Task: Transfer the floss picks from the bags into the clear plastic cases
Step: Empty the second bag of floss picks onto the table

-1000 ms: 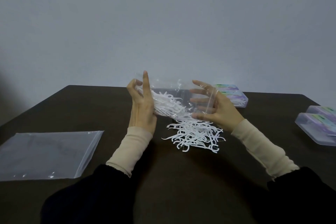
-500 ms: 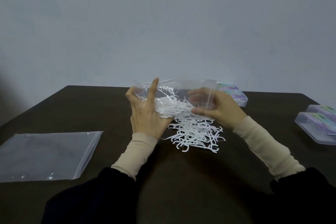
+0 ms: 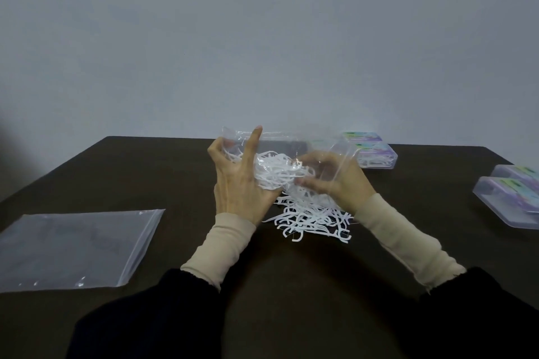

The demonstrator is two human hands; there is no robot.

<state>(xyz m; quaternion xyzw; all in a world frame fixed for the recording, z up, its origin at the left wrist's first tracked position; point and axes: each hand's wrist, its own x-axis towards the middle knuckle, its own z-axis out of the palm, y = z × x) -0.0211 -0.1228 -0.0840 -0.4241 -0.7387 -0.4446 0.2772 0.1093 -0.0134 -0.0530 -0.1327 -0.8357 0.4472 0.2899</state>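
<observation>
A clear plastic bag [image 3: 287, 143] is held up over the middle of the dark table, with white floss picks bunched inside it. My left hand [image 3: 242, 186] grips its left side, index finger pointing up. My right hand [image 3: 339, 181] grips the right side, its fingers seen through the plastic. Below the bag a loose pile of white floss picks [image 3: 315, 220] lies on the table. A clear case [image 3: 376, 153] with a coloured label stands behind my right hand. Two more clear cases [image 3: 509, 198] sit at the right edge.
An empty flat zip bag [image 3: 73, 248] lies on the table [image 3: 145, 172] at the left. A plain grey wall rises behind the table's far edge.
Both hands have come lower and closer together with the bag. The picks inside have bunched up between them, and the pile on the table looks unchanged.
</observation>
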